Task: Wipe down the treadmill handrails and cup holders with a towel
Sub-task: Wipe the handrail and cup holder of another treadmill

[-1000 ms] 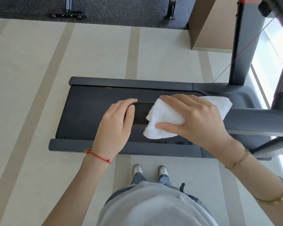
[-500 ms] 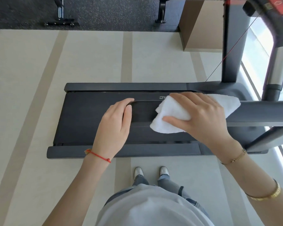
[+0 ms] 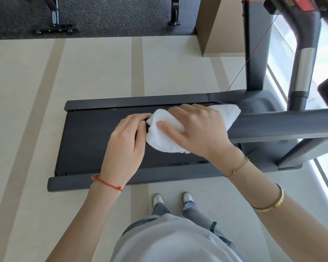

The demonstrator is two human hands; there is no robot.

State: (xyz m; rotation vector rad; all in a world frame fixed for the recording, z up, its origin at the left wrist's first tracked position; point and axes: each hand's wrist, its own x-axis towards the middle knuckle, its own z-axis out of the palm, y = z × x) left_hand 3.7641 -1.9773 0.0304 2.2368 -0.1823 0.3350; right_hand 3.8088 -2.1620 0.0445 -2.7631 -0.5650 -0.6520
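Looking straight down on the treadmill [image 3: 95,140] from its side, belt running left-right across the view, uprights and console end sitting off to the right.

Working the near handrail [image 3: 282,123]: grey bar, long axis lying left-right, parallel to the belt, coming in from the right edge and ending roughly mid-frame under the hands. Bare rail showing only to the right of the hands; free end to the left, mostly covered.

Noting a second handrail [image 3: 302,72] with a silver section further back at upper right, well apart from both hands. Not seeing cup holders anywhere in view.

Draping the white towel [image 3: 165,142] over the near rail's free end, bunched, one corner trailing right along the bar.

Clamping the towel with the right hand [image 3: 201,133]: fingers curled over the far side, thumb pressing on the near side, so wrapping cloth and rail together.

Gripping the rail tip with the left hand [image 3: 124,146], fingers curled over it, just beside the towel's left edge and touching it or nearly so. Apparently bracing, not wiping.

Judging the key relation: the rest of the rail extending rightward from the right hand, along its own axis. Expecting the next stroke to go right, toward the upright, right hand being nearer and already carrying the cloth. Far rail and cup holders likely needing a reach or a step round.
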